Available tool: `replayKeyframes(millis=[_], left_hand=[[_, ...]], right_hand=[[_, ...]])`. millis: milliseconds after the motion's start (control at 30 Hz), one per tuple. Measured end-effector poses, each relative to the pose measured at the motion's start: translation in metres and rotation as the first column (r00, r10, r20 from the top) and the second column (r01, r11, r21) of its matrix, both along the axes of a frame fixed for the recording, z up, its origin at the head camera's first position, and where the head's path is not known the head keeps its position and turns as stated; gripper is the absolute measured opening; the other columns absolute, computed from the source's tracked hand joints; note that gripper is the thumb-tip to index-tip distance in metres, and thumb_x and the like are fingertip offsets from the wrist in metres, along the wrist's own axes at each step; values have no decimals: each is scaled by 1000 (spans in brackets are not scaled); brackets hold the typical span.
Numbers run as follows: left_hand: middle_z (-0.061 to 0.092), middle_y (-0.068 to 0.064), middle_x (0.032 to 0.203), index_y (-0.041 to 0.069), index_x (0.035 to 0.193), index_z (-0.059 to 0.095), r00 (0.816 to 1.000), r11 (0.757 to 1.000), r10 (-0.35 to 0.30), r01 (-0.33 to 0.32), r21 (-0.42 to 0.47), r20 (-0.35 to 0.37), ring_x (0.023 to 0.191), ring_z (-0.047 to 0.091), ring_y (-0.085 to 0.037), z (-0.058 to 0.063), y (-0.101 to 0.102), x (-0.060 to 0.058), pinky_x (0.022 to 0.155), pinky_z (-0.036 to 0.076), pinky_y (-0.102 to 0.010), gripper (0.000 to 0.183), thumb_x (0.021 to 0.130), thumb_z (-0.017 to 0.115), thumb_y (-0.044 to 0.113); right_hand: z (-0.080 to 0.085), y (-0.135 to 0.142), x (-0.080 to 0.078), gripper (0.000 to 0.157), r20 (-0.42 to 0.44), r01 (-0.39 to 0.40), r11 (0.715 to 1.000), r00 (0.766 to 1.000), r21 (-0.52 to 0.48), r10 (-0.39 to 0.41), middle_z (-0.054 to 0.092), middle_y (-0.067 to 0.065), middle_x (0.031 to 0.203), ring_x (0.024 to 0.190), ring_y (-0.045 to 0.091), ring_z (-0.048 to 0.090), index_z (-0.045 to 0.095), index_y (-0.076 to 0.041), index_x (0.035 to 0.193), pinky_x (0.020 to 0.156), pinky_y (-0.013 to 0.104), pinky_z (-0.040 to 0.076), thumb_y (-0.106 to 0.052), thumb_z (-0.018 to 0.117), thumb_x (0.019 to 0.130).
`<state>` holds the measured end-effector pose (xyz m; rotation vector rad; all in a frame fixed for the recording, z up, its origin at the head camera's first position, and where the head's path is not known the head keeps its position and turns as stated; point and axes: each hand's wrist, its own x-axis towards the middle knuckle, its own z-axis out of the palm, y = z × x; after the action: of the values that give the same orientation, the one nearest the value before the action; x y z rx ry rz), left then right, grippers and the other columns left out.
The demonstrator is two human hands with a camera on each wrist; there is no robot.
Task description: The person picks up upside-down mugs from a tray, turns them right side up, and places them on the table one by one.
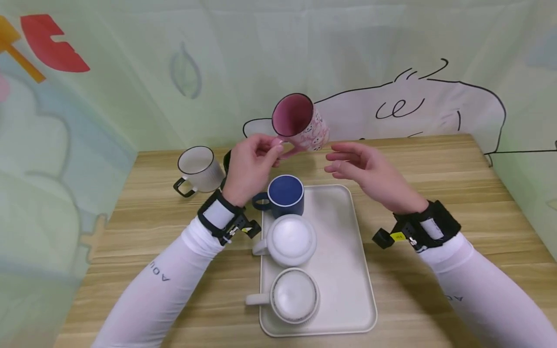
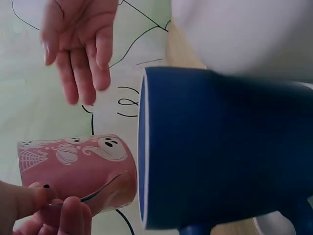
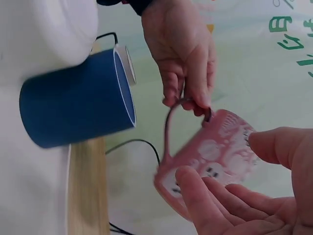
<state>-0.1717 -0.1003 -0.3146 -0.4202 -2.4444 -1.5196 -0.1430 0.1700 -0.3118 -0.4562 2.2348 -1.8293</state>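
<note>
Over table's [image 1: 435, 164] far edge: pink mug [image 1: 315, 131], tilted, handle [image 1: 292, 152] pinched by left hand [image 1: 251, 166]; right hand [image 1: 370, 174] loosely spread beside mug. Likely fault: 1-handed pinch lets handle pivot, mug swings, knocks blue mug [image 1: 287, 206].

Draped indoor corner [image 1: 118, 92], cartoon backdrop [image 1: 348, 63], woodgrain table [image 1: 457, 179]

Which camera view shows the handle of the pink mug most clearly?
The right wrist view: the handle of the pink mug stands in profile there, its loop open to see. The head view shows it partly covered by the left hand; in the left wrist view, that hand hides much of it.
</note>
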Motion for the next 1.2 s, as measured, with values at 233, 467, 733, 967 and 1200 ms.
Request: replayKeyframes(millis=[233,467,733,967,1200], left_hand=[[69,-5,88,4,108,69,998,991,67,-67,-112,-5,75,66,-18,-3,-11,0,67,53,-27,24,96,68,25],[66,-4,86,5,103,69,995,979,97,-97,-179,-8,75,61,-17,-8,-20,3,65,50,-29,23,95,69,27],[67,-2,83,5,101,70,994,965,110,-110,-236,-16,71,62,-15,-16,-25,7,63,49,-28,25,94,69,29],[67,-4,84,4,101,69,991,951,131,-133,-279,-26,70,60,-16,-20,-26,9,62,48,-30,22,94,70,25],[66,-5,85,3,102,69,991,940,131,-128,-316,-12,69,60,-17,-25,-25,10,61,49,-30,24,94,70,25]], right_hand=[[4,25,13,52,-124,92,975,990,202,-68,59,1,133,114,15,62,51,-12,143,93,25,50,-34,63,98],[0,51,20,51,-242,146,934,968,326,-66,54,4,139,120,22,58,49,-12,144,98,35,48,-30,64,98],[-12,71,27,58,-331,188,874,943,447,-34,50,14,144,129,31,50,45,-8,147,102,50,42,-33,64,98],[-17,81,32,61,-358,221,837,933,500,-33,47,17,146,130,36,48,44,-7,148,103,54,40,-36,64,98],[-22,87,36,67,-370,234,809,929,539,-22,45,18,148,132,39,45,41,-5,149,102,58,38,-40,63,97]])
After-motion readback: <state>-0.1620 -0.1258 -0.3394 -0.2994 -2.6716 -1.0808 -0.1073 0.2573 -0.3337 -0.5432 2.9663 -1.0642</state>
